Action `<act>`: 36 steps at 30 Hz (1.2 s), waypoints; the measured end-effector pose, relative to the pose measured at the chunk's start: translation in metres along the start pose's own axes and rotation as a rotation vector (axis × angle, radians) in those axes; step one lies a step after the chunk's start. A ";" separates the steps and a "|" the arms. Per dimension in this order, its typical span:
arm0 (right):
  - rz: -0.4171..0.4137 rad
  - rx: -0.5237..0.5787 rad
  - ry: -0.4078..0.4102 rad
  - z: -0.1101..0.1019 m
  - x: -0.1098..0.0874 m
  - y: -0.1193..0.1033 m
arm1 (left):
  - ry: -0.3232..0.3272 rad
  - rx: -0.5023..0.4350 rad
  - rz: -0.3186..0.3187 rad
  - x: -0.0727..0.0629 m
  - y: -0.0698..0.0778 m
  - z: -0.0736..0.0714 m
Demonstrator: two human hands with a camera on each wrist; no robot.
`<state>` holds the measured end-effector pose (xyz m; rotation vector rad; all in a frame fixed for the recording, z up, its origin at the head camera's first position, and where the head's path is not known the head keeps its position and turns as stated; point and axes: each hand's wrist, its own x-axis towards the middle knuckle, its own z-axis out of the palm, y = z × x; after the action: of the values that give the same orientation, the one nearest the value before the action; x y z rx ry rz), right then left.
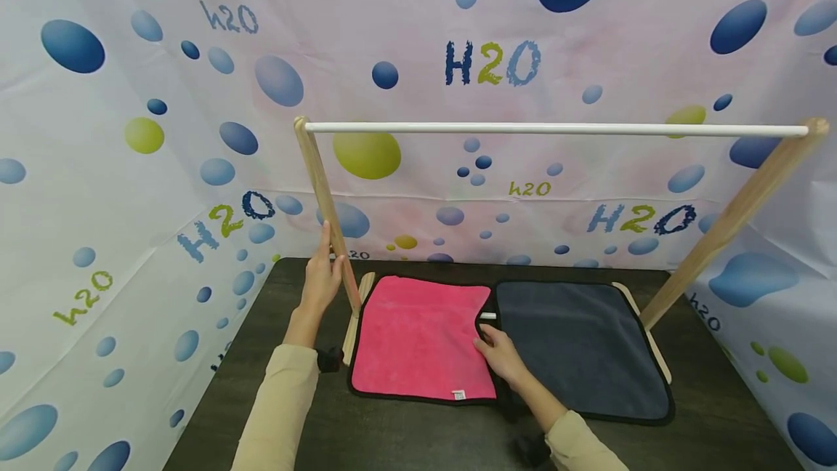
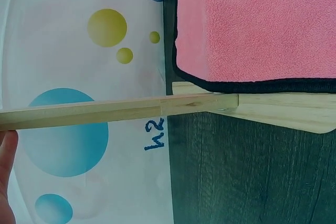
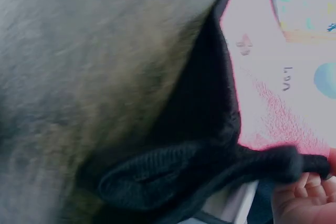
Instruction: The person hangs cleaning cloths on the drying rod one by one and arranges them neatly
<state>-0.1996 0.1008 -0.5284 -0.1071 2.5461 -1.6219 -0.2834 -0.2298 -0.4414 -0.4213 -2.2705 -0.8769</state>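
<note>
A towel rack has a white top bar (image 1: 556, 129), a left wooden post (image 1: 327, 202) and a right wooden post (image 1: 732, 227). My left hand (image 1: 319, 275) holds the left post partway up, index finger along it; only a finger (image 2: 6, 153) shows at the edge of the left wrist view. Over the rack's base lies a pink towel (image 1: 421, 336) with black edging. At its right edge my right hand (image 1: 502, 355) pinches the border, which bends in there. In the right wrist view, curled fingers (image 3: 310, 198) sit at the dark edging.
A dark grey towel (image 1: 575, 347) with black edging lies beside the pink one. A white lower bar (image 1: 487, 316) shows between them. Wooden feet (image 1: 351, 340) stick out at the sides on the dark table (image 1: 405, 442). Bubble-printed sheeting (image 1: 418, 93) surrounds the table behind and at the sides.
</note>
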 end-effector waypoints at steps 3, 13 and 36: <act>-0.033 0.038 -0.023 0.000 -0.002 -0.009 | 0.008 0.000 0.007 0.001 0.000 0.000; -0.149 0.175 -0.146 -0.003 -0.005 -0.045 | 0.017 0.008 0.007 0.001 0.001 0.001; -0.371 0.023 -0.142 -0.030 -0.003 -0.111 | -0.006 0.044 -0.051 -0.001 0.005 0.002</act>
<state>-0.2016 0.0813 -0.4152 -0.7039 2.5061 -1.6860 -0.2812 -0.2250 -0.4414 -0.3482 -2.3101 -0.8501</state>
